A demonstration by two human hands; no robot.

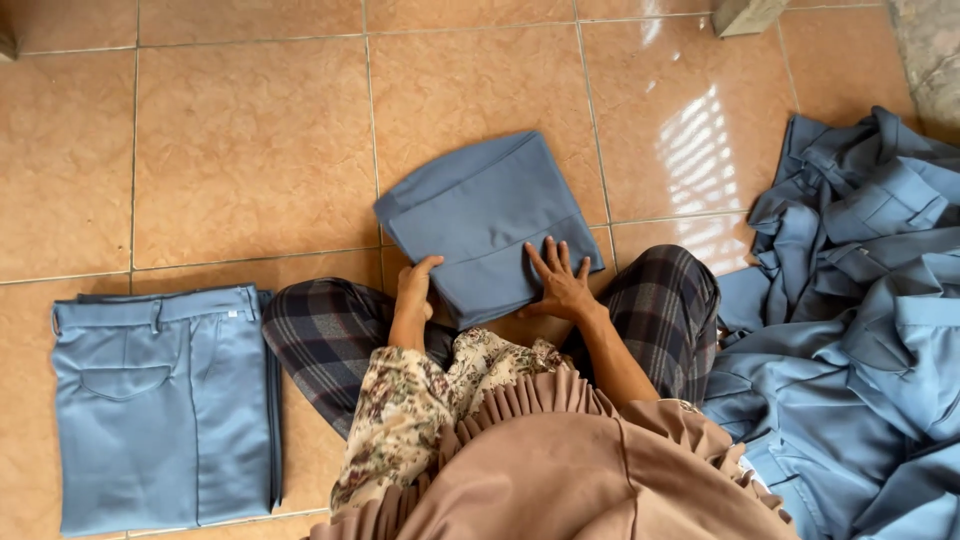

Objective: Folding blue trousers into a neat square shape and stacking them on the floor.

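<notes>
A folded grey-blue garment [487, 222] lies on the tiled floor in front of my crossed legs. My left hand [415, 288] grips its near left edge, thumb on top. My right hand [558, 282] rests flat on its near right part, fingers spread. Both arms come out of a flowered sleeve and a pleated beige cloth at the bottom of the view.
A stack of folded blue trousers [160, 400] lies on the floor at the left. A loose heap of blue garments [860, 300] fills the right side. My legs in dark plaid trousers [330, 340] frame the folded piece. A box corner [745, 14] shows at the top.
</notes>
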